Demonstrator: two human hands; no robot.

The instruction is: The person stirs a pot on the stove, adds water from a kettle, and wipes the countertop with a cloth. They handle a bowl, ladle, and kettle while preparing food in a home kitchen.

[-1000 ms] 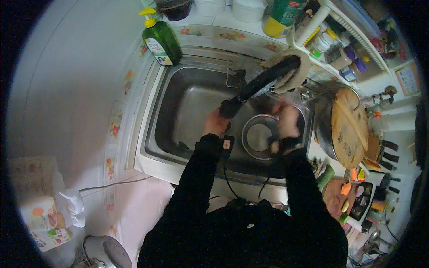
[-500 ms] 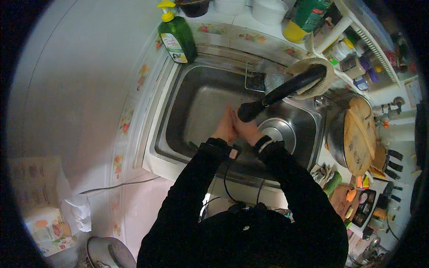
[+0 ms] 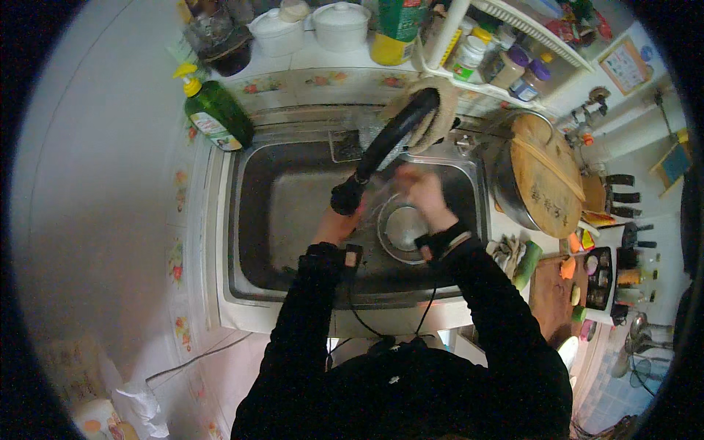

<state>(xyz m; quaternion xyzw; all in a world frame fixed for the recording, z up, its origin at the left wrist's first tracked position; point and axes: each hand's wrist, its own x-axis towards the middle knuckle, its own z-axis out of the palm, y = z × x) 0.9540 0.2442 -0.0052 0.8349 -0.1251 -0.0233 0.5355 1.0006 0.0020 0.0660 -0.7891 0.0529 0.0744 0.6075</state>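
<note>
Nearest is the person's black clothing [image 3: 400, 385], and from it both black sleeves [image 3: 297, 315] reach forward over the front edge of the sink. Thin dark cables [image 3: 359, 317] run up toward small dark boxes [image 3: 353, 257] at the wrists.

The left forearm is nearly straight, slightly turned inward. The left hand [image 3: 337, 225] is just below the black spout head [image 3: 346, 198], which hides a part of its fingers, so I cannot tell if they are closed, or if they touch the spout. The right forearm leans to the left, with a light band [image 3: 459, 239] at its cuff. The right hand [image 3: 428, 196] is raised above a round metal dish-shaped piece [image 3: 405, 226], its fingers pointing away from the body and toward the left. It is blurred; I cannot tell its grip. The two hands are apart, both over the steel sink [image 3: 293, 194].

Farther, the black faucet neck [image 3: 396, 136] slopes down to the left, from a beige cloth [image 3: 438, 121] wrapped near its upper end. To the right stands a metal pot [image 3: 506, 183] under a wooden lid [image 3: 539, 176]. At the far left corner is a green pump bottle [image 3: 220, 117]; behind, white lidded pots [image 3: 341, 28] stand on the ledge.
</note>
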